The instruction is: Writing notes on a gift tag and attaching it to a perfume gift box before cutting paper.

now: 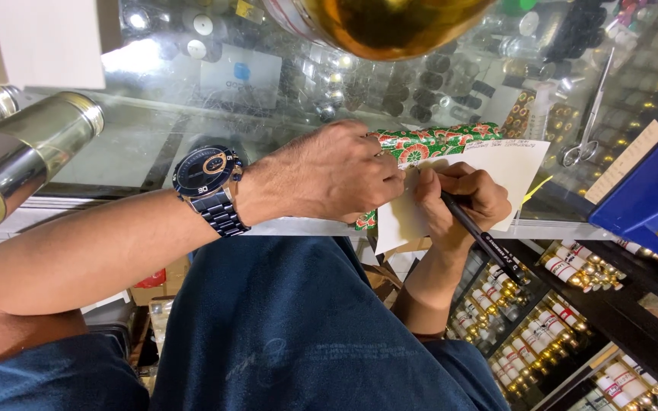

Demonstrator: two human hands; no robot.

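Observation:
My left hand (329, 173), with a dark blue watch (209, 183) on the wrist, lies fingers-down on the left edge of a white sheet of paper (515, 164) on the glass counter (131, 144). My right hand (462, 199) grips a black pen (481, 237), its tip hidden by the fingers against the paper. A box in green and red patterned wrapping (436, 142) lies under the sheet. Faint handwriting runs along the paper's top edge.
Two metal canisters (17, 156) lie at the left on the counter. A golden glass jar (382, 23) looms at the top. Scissors (582, 141) and a blue box (649, 190) sit at the right. Rows of small bottles (557, 304) fill shelves below.

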